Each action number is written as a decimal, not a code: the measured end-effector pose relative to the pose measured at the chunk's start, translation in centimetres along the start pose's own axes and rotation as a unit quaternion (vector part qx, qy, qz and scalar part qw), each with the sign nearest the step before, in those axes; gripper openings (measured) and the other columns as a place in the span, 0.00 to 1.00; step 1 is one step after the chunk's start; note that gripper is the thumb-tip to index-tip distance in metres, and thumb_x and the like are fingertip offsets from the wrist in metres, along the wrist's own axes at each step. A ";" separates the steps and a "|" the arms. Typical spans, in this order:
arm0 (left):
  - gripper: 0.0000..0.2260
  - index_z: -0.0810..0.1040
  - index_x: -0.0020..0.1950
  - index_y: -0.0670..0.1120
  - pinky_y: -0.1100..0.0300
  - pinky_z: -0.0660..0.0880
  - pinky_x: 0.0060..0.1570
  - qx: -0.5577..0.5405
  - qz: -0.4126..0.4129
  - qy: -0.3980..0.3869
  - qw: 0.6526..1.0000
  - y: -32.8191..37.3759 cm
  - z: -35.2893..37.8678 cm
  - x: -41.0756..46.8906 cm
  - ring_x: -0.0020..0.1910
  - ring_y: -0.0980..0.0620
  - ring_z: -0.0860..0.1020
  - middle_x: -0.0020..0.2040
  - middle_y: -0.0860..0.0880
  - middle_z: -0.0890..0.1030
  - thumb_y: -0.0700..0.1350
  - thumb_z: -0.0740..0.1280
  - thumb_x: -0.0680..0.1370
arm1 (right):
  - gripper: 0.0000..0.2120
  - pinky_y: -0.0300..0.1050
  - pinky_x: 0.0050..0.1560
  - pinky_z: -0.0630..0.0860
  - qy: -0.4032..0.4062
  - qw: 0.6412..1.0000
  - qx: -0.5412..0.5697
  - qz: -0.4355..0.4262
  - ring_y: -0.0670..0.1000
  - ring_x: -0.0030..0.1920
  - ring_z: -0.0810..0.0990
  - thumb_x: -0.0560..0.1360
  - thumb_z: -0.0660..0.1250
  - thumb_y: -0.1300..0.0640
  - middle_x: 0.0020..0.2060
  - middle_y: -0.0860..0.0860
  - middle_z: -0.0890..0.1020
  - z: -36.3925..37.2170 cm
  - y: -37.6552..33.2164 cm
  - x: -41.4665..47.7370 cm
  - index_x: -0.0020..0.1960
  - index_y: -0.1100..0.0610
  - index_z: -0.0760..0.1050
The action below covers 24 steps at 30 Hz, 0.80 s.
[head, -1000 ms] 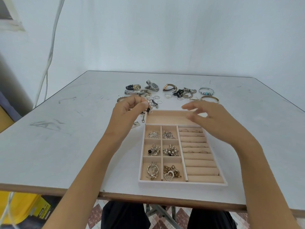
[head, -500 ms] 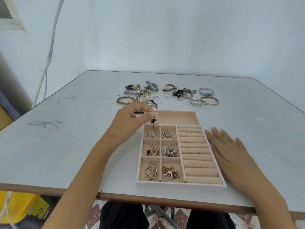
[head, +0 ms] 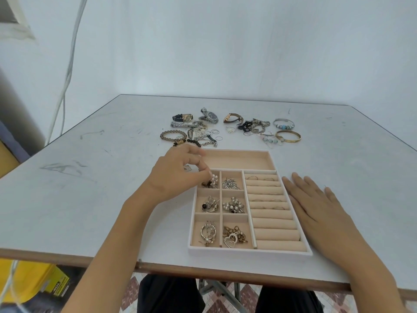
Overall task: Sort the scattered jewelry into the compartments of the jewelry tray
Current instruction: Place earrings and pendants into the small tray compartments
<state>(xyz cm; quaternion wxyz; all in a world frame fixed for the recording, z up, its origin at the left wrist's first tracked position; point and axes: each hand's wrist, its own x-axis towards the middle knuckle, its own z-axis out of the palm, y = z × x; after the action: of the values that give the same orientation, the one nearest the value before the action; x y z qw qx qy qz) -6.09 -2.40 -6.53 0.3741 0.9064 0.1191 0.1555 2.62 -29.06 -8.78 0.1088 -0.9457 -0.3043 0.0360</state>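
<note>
My left hand (head: 180, 177) has its grip pinched on a pearl piece (head: 214, 178), held low in the far-left small compartment of the jewelry tray (head: 248, 250), touching a dark and silver piece lying there. My right hand (head: 320, 211) lies flat, fingers straight, on the bench (head: 90, 199) just beside the tray's right wall. The scattered jewelry (head: 200, 132), watches, bangles and chains, sits beyond the tray's far edge.
</note>
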 end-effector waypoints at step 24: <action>0.14 0.80 0.38 0.63 0.52 0.65 0.62 0.046 0.037 0.013 0.998 -0.7 -0.2 0.3 0.62 0.59 0.70 0.57 0.65 0.74 0.65 0.67 0.56 | 0.34 0.44 0.74 0.37 0.010 1.000 0.017 0.000 0.41 0.76 0.41 0.71 0.30 0.37 0.75 0.37 0.44 0.1 0.0 0.0 0.76 0.40 0.45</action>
<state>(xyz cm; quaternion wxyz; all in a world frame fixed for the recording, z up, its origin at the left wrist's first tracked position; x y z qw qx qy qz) -5.98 -1.68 -6.84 0.3241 0.9244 0.0977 0.1756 2.62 -29.06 -8.84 0.1279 -0.9440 -0.3024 0.0317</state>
